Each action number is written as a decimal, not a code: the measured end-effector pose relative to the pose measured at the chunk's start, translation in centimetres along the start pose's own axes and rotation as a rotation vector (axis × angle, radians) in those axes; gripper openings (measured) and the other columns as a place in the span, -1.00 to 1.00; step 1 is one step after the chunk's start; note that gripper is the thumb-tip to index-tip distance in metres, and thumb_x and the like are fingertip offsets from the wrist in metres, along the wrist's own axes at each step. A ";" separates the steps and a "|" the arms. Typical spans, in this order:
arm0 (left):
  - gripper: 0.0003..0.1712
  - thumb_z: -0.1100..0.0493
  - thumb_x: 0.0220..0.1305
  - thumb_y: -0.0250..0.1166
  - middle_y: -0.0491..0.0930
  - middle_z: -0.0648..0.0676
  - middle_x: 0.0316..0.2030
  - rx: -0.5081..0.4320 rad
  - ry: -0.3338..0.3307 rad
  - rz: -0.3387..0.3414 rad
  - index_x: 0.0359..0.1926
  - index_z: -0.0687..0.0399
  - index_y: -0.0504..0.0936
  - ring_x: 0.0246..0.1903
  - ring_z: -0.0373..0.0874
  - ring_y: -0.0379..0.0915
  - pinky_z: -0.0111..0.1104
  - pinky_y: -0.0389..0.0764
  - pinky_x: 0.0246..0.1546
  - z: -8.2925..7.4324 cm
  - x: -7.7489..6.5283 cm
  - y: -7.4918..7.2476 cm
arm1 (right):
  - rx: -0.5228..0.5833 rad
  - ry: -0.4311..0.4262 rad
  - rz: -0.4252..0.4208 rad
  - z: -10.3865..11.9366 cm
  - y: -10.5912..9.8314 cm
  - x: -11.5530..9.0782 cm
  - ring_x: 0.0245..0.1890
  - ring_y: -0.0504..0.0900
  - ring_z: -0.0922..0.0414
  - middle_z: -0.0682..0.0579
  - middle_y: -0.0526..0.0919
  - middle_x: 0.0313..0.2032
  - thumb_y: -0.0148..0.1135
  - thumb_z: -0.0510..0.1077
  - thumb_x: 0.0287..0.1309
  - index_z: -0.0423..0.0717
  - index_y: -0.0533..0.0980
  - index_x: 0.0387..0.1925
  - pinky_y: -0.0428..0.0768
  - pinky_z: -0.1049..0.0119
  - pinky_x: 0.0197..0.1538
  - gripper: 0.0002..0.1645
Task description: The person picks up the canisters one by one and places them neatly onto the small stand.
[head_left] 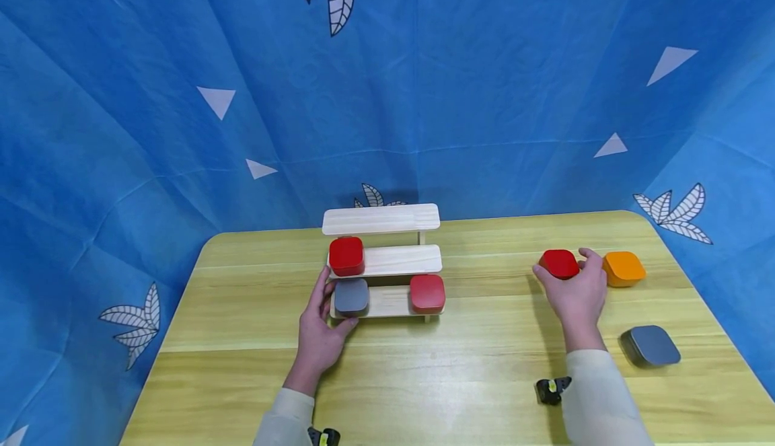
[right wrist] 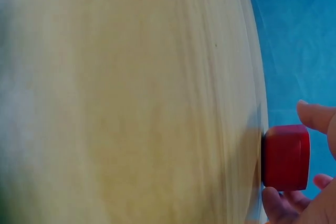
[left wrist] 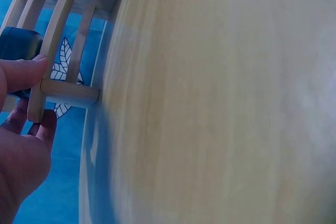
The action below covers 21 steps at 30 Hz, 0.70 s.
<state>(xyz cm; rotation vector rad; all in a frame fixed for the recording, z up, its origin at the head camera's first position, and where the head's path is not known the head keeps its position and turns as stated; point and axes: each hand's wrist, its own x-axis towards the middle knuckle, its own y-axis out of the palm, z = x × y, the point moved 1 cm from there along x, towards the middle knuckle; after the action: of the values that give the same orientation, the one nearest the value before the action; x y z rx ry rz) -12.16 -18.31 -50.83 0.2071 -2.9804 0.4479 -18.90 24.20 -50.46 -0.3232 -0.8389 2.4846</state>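
A light wooden three-tier rack (head_left: 387, 219) stands toward the back of the table. My left hand (head_left: 321, 342) grips the left end of its lowest shelf, the thumb in front and fingers behind and below, close to a grey rounded-square box (head_left: 351, 296) there. On the middle shelf's left end sits a red box (head_left: 347, 256); another red box (head_left: 427, 293) is at the lowest shelf's right end. Far right, my right hand (head_left: 578, 296) spreads around a third red box (right wrist: 286, 158) standing on the table. In the right wrist view, the thumb is apart from it.
An orange box (head_left: 624, 268) stands just right of my right hand. Nearer on the right is another grey box (head_left: 650, 346). A blue patterned cloth (head_left: 484, 96) hangs behind the wooden table (head_left: 460, 379).
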 end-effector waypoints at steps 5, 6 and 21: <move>0.27 0.63 -0.01 0.42 0.33 0.04 0.32 0.008 0.008 0.000 0.58 -0.24 0.05 0.33 -0.04 0.21 -0.14 0.21 0.37 0.0 0.0 0.0 | -0.012 0.007 0.009 0.1 0.1 0.3 0.27 0.26 -0.29 -0.31 0.26 0.33 0.46 0.08 0.10 -0.10 0.02 0.51 0.45 -0.29 0.15 0.12; 0.27 0.63 -0.01 0.42 0.34 0.04 0.31 0.011 0.010 0.000 0.58 -0.25 0.05 0.33 -0.04 0.22 -0.13 0.21 0.36 0.0 0.0 0.0 | -0.013 0.008 0.009 0.1 0.1 0.3 0.27 0.26 -0.29 -0.31 0.27 0.33 0.46 0.07 0.10 -0.10 0.03 0.51 0.44 -0.29 0.15 0.12; 0.31 0.62 -0.04 0.44 0.34 0.03 0.31 0.020 0.000 0.000 0.58 -0.28 0.03 0.34 -0.06 0.21 -0.14 0.22 0.36 -0.1 0.1 0.0 | -0.026 0.022 0.020 0.2 0.1 0.6 0.26 0.28 -0.33 -0.36 0.28 0.32 0.47 -0.03 0.10 -0.13 0.02 0.51 0.42 -0.29 0.19 0.11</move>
<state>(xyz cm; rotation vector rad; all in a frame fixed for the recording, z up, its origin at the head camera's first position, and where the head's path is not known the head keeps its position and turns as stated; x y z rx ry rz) -12.26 -18.31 -50.76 0.2088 -2.9775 0.4773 -19.50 24.35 -50.38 -0.3693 -0.8632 2.4854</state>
